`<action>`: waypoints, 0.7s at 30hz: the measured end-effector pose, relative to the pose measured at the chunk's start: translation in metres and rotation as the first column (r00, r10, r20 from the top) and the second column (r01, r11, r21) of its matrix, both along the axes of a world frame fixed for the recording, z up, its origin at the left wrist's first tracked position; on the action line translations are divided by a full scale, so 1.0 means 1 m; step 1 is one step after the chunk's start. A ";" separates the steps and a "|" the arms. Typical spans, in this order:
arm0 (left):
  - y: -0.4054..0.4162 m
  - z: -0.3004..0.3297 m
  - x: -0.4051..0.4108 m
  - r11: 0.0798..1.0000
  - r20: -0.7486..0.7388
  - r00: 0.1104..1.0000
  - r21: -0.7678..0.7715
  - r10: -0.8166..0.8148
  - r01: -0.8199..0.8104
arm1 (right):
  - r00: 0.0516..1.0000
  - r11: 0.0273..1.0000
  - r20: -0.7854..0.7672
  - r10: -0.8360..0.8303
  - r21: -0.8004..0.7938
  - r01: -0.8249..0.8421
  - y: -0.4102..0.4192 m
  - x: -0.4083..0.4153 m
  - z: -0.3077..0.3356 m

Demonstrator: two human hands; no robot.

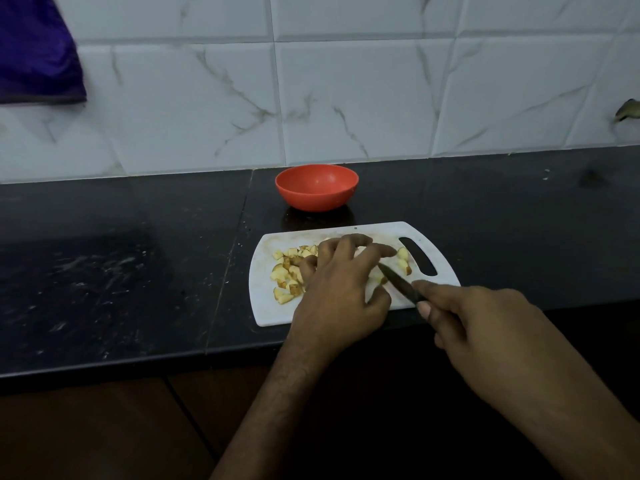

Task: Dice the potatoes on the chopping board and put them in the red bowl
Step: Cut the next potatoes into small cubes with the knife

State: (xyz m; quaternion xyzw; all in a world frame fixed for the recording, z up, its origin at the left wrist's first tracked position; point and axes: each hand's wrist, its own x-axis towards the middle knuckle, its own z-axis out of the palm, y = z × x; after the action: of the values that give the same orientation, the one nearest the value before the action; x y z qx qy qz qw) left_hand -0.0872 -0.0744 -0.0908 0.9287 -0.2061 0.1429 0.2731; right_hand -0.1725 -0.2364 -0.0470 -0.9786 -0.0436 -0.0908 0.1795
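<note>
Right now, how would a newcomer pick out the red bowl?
Find the black counter under the tiled wall. The red bowl stands on it near the wall, just beyond the white chopping board. It is the only round, red item, and looks empty.

We see a polished black stone countertop (121, 271), glossy and scuffed with pale smears. The white plastic chopping board (273, 315) looks matt and stained. The round red plastic bowl (317, 188) is smooth, faintly shiny. Glossy white marble-veined wall tiles (346, 98) back it; purple cloth (38, 50) hangs soft.
</note>
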 end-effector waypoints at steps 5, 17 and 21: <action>-0.002 -0.001 0.002 0.999 -0.010 1.000 0.044 0.017 -0.016 | 0.994 0.998 0.082 -0.068 0.017 0.067 -0.009 0.008 0.003; -0.006 -0.005 0.004 0.973 0.028 0.973 0.033 0.227 -0.228 | 0.995 0.994 0.044 -0.086 0.074 0.083 -0.016 0.020 -0.014; -0.007 -0.008 0.005 0.924 0.063 0.922 -0.021 0.381 -0.381 | 0.993 0.991 0.043 -0.114 0.082 0.110 -0.022 0.019 -0.013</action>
State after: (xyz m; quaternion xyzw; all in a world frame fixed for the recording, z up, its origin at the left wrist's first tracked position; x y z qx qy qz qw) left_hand -0.0824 -0.0818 -0.0986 0.9447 -0.0300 0.2248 0.2370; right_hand -0.1538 -0.2581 -0.0602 -0.9691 0.0108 -0.1257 0.2118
